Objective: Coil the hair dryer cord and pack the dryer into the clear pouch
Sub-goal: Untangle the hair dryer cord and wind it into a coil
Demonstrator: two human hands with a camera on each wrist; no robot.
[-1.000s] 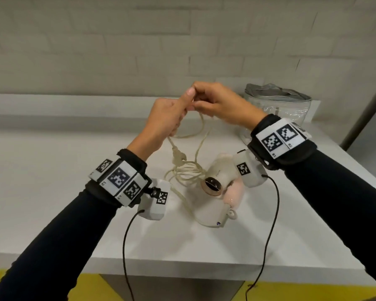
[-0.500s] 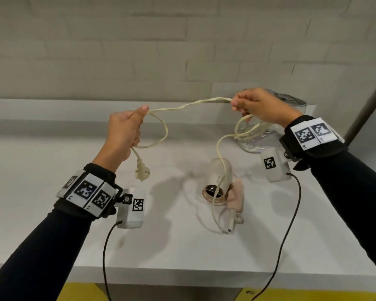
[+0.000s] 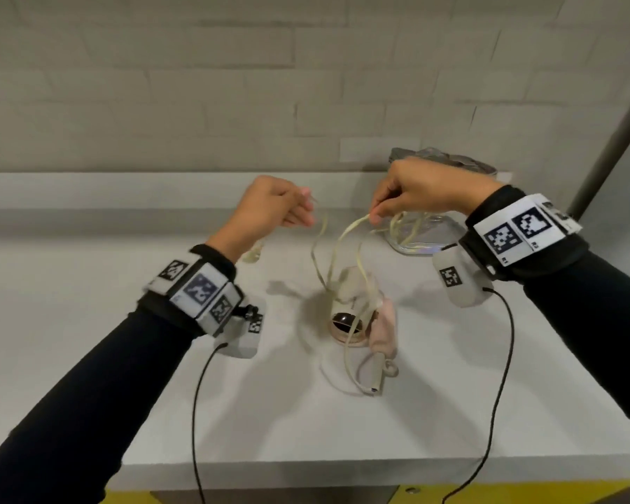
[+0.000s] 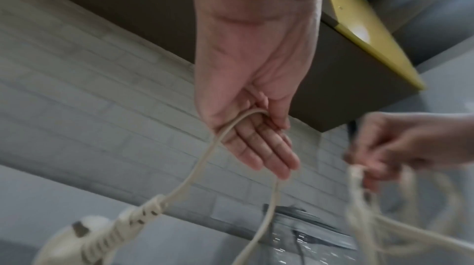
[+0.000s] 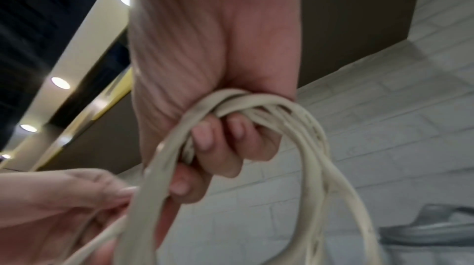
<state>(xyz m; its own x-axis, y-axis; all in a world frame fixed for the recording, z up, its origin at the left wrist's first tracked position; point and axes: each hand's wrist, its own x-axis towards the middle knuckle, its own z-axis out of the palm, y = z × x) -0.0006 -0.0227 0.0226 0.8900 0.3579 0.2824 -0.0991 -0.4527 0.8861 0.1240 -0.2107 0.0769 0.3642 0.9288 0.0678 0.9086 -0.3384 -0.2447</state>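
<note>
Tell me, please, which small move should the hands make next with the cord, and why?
Probably the left hand should carry its cord over to the right hand and lay one more loop there. The right hand already grips several loops; a slack stretch hangs between the hands, and the plug dangles below the left hand.

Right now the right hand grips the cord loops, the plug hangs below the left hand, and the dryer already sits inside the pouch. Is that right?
One thing is wrong: the dryer is not inside the pouch. The head view shows it lying on the table, apart from the pouch. The rest stands: the right hand grips the cord loops, and the plug hangs below the left hand.
</note>
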